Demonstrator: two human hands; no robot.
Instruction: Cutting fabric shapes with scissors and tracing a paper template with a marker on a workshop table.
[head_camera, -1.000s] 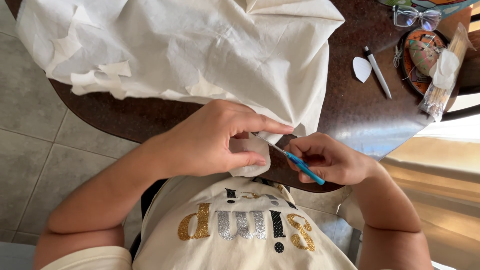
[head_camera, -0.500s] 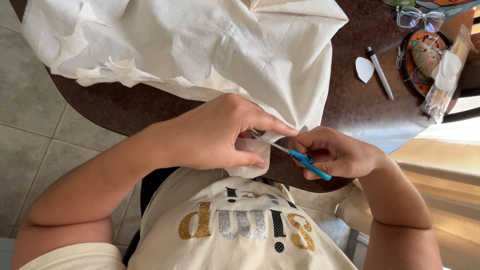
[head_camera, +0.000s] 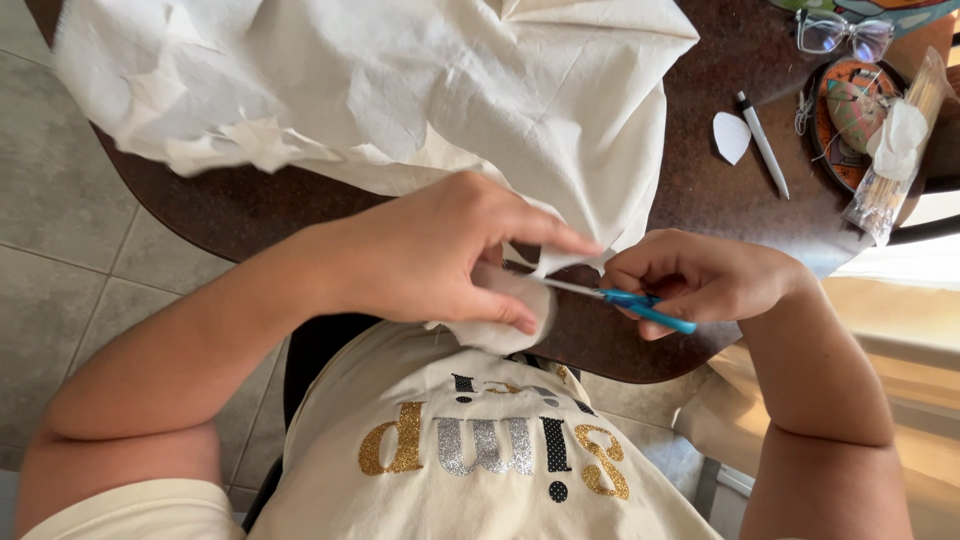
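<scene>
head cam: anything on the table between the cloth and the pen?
Only a small white cut-out piece lies on the dark table between the cream cloth and the pen, seen in the head view.

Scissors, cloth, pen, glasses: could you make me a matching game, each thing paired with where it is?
Things:
1. scissors
2. cloth
3. pen
4. glasses

Places:
A. at the table's far right corner
B. lying beside a small white cut-out
C. in the right hand, blades at the cloth's edge
D. spread over the table, its near edge pinched by the left hand

Pairs: 1-C, 2-D, 3-B, 4-A
</scene>
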